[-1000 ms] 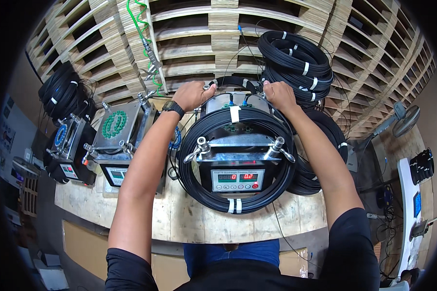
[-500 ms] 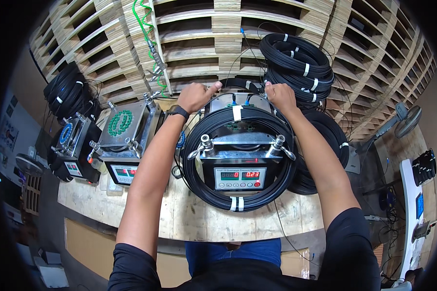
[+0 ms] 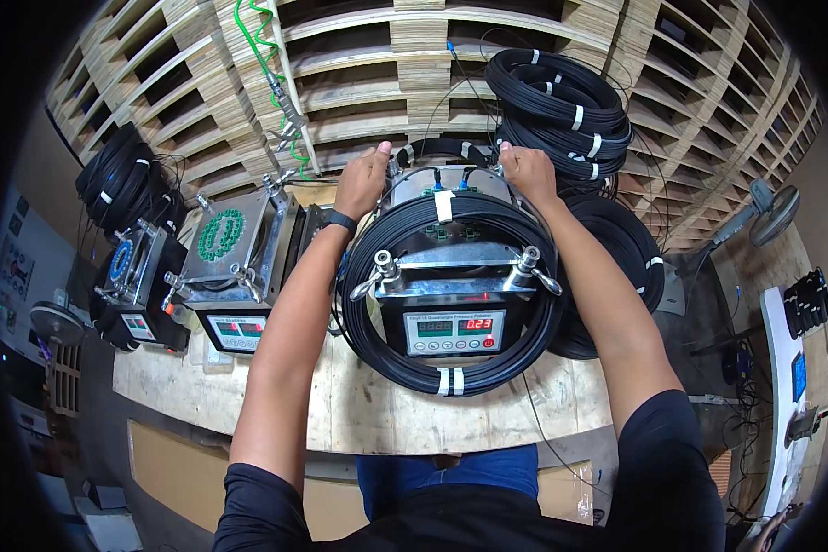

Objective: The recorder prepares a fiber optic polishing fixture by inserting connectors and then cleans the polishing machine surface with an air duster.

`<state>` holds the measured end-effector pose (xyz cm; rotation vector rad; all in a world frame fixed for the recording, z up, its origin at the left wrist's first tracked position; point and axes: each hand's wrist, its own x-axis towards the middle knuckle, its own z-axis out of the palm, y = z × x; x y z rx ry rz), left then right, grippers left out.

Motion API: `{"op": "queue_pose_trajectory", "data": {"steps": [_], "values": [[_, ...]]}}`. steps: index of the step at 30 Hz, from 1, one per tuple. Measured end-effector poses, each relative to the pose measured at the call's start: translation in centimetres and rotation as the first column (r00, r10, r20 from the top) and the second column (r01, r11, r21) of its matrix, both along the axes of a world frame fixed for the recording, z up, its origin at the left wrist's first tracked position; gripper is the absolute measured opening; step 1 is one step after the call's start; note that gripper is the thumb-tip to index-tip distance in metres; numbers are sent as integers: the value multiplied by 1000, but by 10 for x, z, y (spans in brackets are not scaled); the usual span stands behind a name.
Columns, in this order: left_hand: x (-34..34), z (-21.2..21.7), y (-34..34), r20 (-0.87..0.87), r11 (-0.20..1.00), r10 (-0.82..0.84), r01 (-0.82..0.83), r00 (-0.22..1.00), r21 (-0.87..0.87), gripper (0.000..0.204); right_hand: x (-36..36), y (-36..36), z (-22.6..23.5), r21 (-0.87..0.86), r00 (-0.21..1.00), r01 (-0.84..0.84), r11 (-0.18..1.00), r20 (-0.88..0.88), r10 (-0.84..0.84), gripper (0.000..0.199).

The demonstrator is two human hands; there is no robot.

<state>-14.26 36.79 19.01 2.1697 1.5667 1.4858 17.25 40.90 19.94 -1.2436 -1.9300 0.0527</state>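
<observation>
A boxy metal polishing machine (image 3: 451, 317) with a lit red digital display stands in front of me on the bench. A coil of black cable (image 3: 368, 354), tied with white tape, hangs round its front. Two blue-ended leads run to the green holders on its top plate (image 3: 414, 192). My left hand (image 3: 362, 179), with a dark band on the wrist, is closed at the rear left corner clamp, thumb up. At the rear right clamp my right hand (image 3: 528, 171) is closed too, thumb inward. Their fingertips are mostly hidden. Both front clamps (image 3: 387, 267) have their levers swung outward.
Two similar machines, one with a green ring fixture (image 3: 221, 235) and one with a blue ring (image 3: 122, 258), stand to the left. Black cable coils (image 3: 561, 101) are stacked at the back right. Behind rise wooden pallets (image 3: 423, 41) and a green air hose (image 3: 256, 37).
My left hand has shifted slightly left and turned more upright at the rear left clamp. The right hand stays at its corner. The left-hand display reading has dimmed, and the view has shifted a little.
</observation>
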Motion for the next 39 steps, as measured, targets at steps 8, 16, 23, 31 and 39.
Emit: {"op": "queue_pose_trajectory", "data": {"steps": [8, 16, 23, 31, 39], "values": [[-1, -6, -2, -114, 999, -33, 28, 993, -43, 40, -2, -5, -4, 57, 953, -295, 954, -52, 297, 40], [5, 0, 18, 235, 890, -329, 384, 915, -248, 13, -1, 24, 2, -51, 867, -484, 873, -163, 471, 36], [1, 9, 19, 199, 833, -439, 480, 876, -277, 14, -3, 28, 8, -63, 797, -604, 794, -55, 602, 30], [-4, 14, 23, -36, 859, -464, 440, 885, -260, 21, 2, 27, 20, -136, 753, -635, 761, 110, 648, 36], [1, 40, 14, -435, 920, -217, 35, 874, -390, 51, 9, 26, 23, -151, 761, -594, 790, 212, 613, 25]]}}
